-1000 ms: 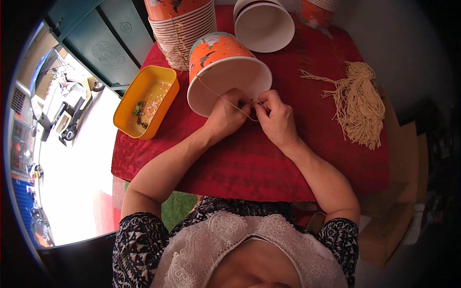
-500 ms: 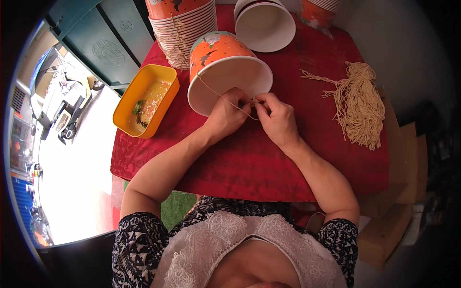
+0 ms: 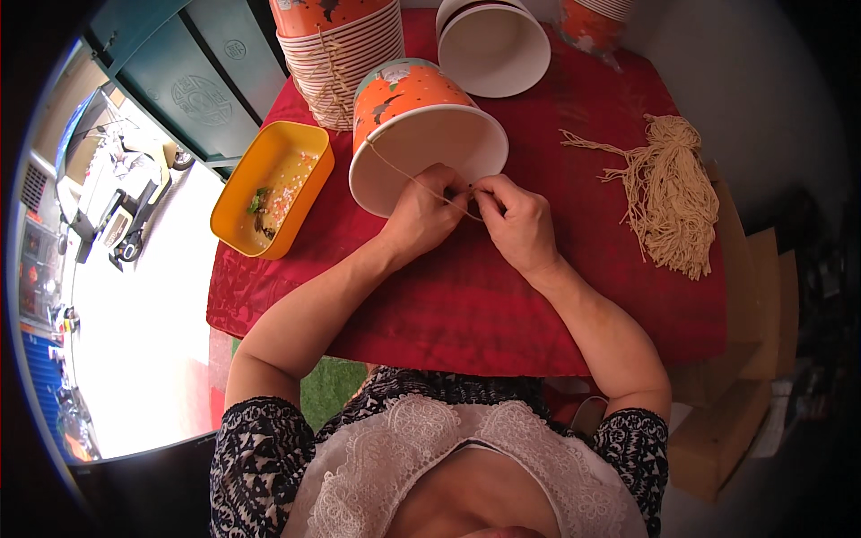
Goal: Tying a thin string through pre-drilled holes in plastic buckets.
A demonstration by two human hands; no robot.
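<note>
An orange patterned paper bucket (image 3: 414, 97) lies tipped on its side, its white open mouth facing me. A thin tan cord (image 3: 392, 165) runs from the left of its rim across the mouth to my fingers. My left hand (image 3: 428, 208) pinches the cord at the rim's lower right edge. Right beside it, my right hand (image 3: 518, 215) is closed too, thumb and forefinger pinching the cord's end at the rim. The fingertips nearly meet, and they hide the exact spot where cord and rim come together.
A red-covered table (image 3: 430, 305) carries everything. Behind the bucket stand a tall stack of nested buckets (image 3: 345, 72) with cords and white-mouthed buckets (image 3: 498, 54). At left is a yellow tub (image 3: 285, 197) with small bits inside; at right, a bundle of tan cords (image 3: 668, 197). Cardboard boxes (image 3: 726, 430) stand beyond the right edge.
The bucket has shifted very slightly left. Both hands keep their pinch at the rim, and the cord's loop below the fingers looks a little smaller.
</note>
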